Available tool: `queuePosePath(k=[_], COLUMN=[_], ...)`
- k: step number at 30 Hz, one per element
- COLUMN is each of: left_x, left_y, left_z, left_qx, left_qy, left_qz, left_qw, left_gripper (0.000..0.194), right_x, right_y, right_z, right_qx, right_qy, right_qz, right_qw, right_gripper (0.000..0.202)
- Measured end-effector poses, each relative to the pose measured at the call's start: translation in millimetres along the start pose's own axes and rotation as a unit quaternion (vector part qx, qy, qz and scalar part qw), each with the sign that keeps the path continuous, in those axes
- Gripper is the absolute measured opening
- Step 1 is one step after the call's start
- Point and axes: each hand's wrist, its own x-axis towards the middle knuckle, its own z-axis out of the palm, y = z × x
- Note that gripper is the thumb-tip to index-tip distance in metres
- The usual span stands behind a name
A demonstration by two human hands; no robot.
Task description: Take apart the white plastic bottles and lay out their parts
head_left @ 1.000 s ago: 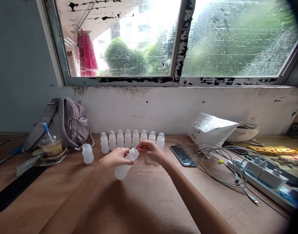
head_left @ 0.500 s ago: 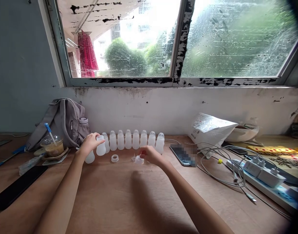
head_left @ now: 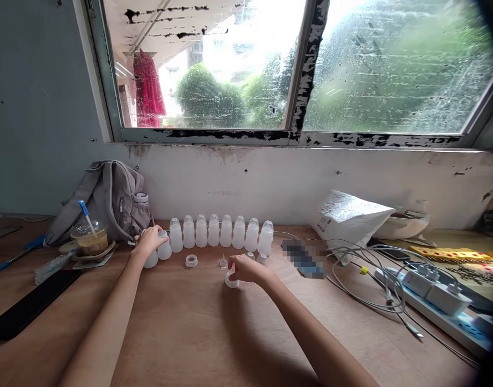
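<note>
Fingers of my left hand [head_left: 149, 242] are closed at the neck of a frosted baby bottle [head_left: 164, 249] without a cap, which stands at the left end of the row. Another frosted bottle [head_left: 151, 260] shows partly below that hand. Several capped baby bottles [head_left: 213, 232] stand upright in a curved row to the right. My right hand [head_left: 248, 269] pinches a small clear bottle cap [head_left: 231, 281] low over the table; its far side is hidden by the fingers. Near it lie a thin ring with a teat-like tip [head_left: 223, 263] and a white screw ring [head_left: 191, 260].
At left are a grey backpack [head_left: 113, 199], an iced drink cup [head_left: 90, 239] and a black flat object [head_left: 33, 306]. A phone [head_left: 305, 260], tangled cables [head_left: 351, 279], a foil bag [head_left: 351, 220] and a power strip [head_left: 440, 306] lie at right.
My right hand has moved nearer to me with the clear cap, away from the thin ring. The bottle at my left hand has shifted slightly; clear pieces behind my right hand now show.
</note>
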Motion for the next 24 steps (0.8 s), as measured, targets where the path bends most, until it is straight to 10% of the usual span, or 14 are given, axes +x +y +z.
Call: queuePosePath(k=[9, 15, 21, 24], left_x=[-3.7, -25.1, -78.8, -96.5], left_y=[3.6, 39.9, 108.6, 126.7], left_z=[5.7, -15.6, -13.4, 2.9], left_qx=[0.018, 0.024, -0.082, -0.060], left_qy=[0.013, 0.121, -0.097, -0.104], left_qz=[-0.001, 0.051, 0.358, 0.386], left_qw=[1.000, 0.991, 0.925, 0.914], left_gripper=[0.042, 0.049, 0.055, 0.052], right_x=[1.6, -0.2, -1.3, -1.1], right_y=[0.5, -4.0, -14.6, -18.4], right_z=[6.4, 1.3, -6.3, -7.1], right_qx=[-0.011, 0.008, 0.114, 0.159], right_qy=[-0.009, 0.043, 0.126, 0.135], right_qz=[0.015, -0.013, -0.038, -0.060], right_qw=[1.000, 0.999, 0.985, 0.976], right_gripper=[0.029, 0.017, 0.006, 0.008])
